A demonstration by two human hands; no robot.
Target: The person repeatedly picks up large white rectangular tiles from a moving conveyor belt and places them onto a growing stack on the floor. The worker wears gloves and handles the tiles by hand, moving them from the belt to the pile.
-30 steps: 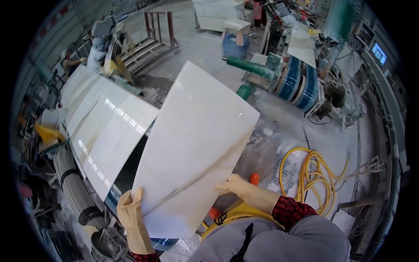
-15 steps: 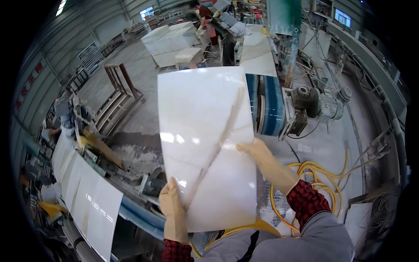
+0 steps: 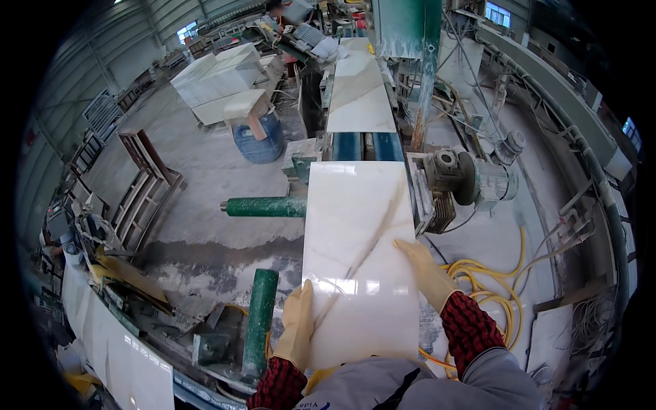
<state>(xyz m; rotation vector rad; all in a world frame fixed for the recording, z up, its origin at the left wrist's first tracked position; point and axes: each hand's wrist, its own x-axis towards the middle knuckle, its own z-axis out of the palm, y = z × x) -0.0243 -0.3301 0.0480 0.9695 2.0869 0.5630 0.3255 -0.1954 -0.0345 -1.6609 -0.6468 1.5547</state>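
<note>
A polished white stone slab with a brown diagonal vein is held in front of me. My left hand, in a cream rubber glove, grips its left edge near my body. Higher up, my right hand, gloved alike, clasps the right edge, its thumb on the face. The fingers of both hands are mostly hidden beneath the slab. Its far end overlaps the near end of a conveyor with blue belts; whether they touch I cannot tell. Farther along the belts lies another veined slab.
Green rollers stick out left of my slab. A motor sits right of the conveyor, with coiled yellow hose below. At left, slabs line another conveyor. Beyond stand a blue drum, stacked stone blocks and a person.
The slab has tipped flatter, and its far end now lines up with the conveyor's near end. The view has swung right, bringing the green rollers and blue drum into sight.
</note>
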